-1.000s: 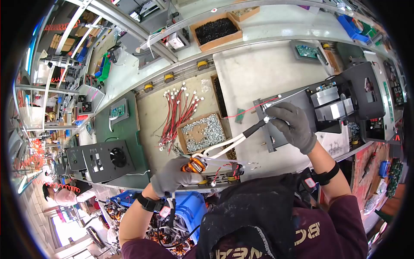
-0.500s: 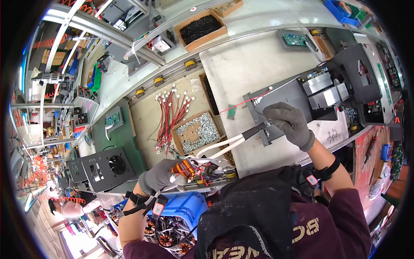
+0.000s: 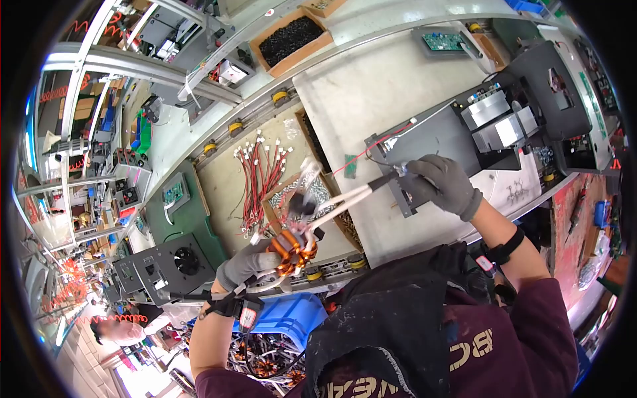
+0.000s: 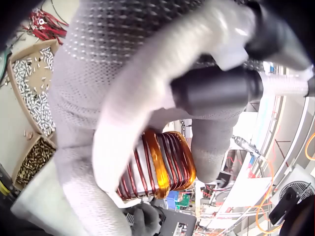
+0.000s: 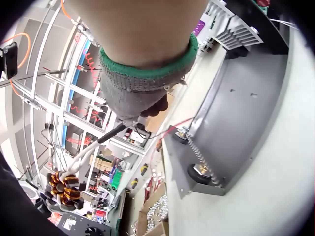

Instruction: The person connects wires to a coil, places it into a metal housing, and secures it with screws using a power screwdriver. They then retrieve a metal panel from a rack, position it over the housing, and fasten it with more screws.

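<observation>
The gloved left hand (image 3: 244,266) grips a copper-wound coil (image 3: 292,252); in the left wrist view its fingers curl round the coil (image 4: 160,164), with a thick white cable (image 4: 129,101) crossing the glove. White leads (image 3: 344,201) run from the coil to a black sleeve (image 3: 381,181). The gloved right hand (image 3: 443,184) pinches the end beyond that sleeve, above the near left corner of a grey metal chassis (image 3: 434,142). In the right wrist view the sleeve (image 5: 112,132) leaves the right hand (image 5: 129,98), whose fingertips are mostly hidden. A red wire (image 3: 379,140) lies over the chassis edge.
Left of the chassis are a carton of silver screws (image 3: 274,207) and red wires (image 3: 255,179) with white connectors. A blue bin (image 3: 285,315) of coils stands by the near edge. A circuit board (image 3: 443,42) lies at the back, and a black fan panel (image 3: 174,265) at the left.
The left hand has moved left, then slightly up, with the coil, which has turned. A blurred black part of its cabling now swings over the screw carton. The right hand stays by the chassis corner.
</observation>
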`<state>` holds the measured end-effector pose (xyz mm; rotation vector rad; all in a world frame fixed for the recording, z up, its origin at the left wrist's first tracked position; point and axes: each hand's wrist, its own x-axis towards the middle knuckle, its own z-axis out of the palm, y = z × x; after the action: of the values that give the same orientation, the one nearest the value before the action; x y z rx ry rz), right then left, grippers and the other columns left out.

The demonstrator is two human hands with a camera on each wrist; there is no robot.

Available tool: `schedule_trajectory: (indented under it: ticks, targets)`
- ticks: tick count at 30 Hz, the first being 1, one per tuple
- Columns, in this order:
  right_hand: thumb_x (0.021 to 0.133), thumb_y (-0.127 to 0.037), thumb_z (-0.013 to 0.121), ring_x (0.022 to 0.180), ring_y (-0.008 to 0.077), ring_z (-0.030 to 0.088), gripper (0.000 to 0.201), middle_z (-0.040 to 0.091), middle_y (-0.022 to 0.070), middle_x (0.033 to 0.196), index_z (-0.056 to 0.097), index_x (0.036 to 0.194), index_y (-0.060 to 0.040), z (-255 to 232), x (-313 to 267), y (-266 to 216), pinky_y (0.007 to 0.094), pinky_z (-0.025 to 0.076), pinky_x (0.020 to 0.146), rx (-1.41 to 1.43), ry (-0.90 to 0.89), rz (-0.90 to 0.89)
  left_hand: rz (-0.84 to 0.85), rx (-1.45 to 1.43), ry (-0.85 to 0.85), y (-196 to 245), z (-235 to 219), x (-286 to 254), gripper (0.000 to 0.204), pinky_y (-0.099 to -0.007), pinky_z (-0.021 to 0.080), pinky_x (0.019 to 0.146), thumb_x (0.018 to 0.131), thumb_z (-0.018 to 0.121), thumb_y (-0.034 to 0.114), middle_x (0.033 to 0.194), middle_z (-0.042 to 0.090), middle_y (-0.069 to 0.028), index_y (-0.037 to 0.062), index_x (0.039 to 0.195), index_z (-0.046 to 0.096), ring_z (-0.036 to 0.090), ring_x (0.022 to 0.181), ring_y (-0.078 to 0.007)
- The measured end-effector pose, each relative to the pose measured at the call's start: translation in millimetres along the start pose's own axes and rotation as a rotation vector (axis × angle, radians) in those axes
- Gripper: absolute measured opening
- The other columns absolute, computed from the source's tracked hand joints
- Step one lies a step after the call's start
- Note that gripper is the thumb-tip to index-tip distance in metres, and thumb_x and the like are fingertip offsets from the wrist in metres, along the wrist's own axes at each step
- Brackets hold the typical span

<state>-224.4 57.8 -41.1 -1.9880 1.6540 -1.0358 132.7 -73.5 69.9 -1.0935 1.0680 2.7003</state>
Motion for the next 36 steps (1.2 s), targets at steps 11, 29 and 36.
schedule_trajectory:
  ticks: [11, 29, 36]
  targets:
    - [0.082, -0.013, 0.059, 0.074, 0.0308, 0.060, 0.020, 0.060, 0.0107, 0.091, 0.058, 0.101, -0.0091, 36, -15, 55, 0.0391, 0.048, 0.066, -0.037, 0.004, 0.350, -0.057, 0.004, -0.035, 39, -11, 86, 0.072, -0.0269, 0.052, 0.072, 0.070, 0.074, 0.011, 0.112, 0.056, -0.0051, 0.0024, 0.134, 0.041, 0.058, 0.089, -0.0141]
    - [0.084, -0.012, 0.056, 0.092, 0.0316, 0.060, 0.025, 0.059, 0.0135, 0.105, 0.059, 0.108, -0.0119, 16, 178, 198, 0.0426, 0.049, 0.078, -0.383, 0.167, 0.560, -0.238, 0.098, 0.059, 35, -43, 78, 0.053, -0.0333, 0.057, 0.071, 0.078, 0.068, 0.020, 0.102, 0.058, -0.0021, 0.0059, 0.127, 0.051, 0.060, 0.089, -0.0133]
    - [0.084, -0.007, 0.051, 0.095, 0.0358, 0.059, 0.024, 0.054, 0.0163, 0.111, 0.062, 0.105, -0.0100, 39, 198, 228, 0.0434, 0.049, 0.080, -0.596, -0.135, 0.560, -0.232, 0.104, 0.069, 39, -57, 90, 0.051, -0.0322, 0.057, 0.068, 0.078, 0.068, 0.017, 0.101, 0.059, -0.0022, 0.0058, 0.125, 0.052, 0.061, 0.084, -0.0131]
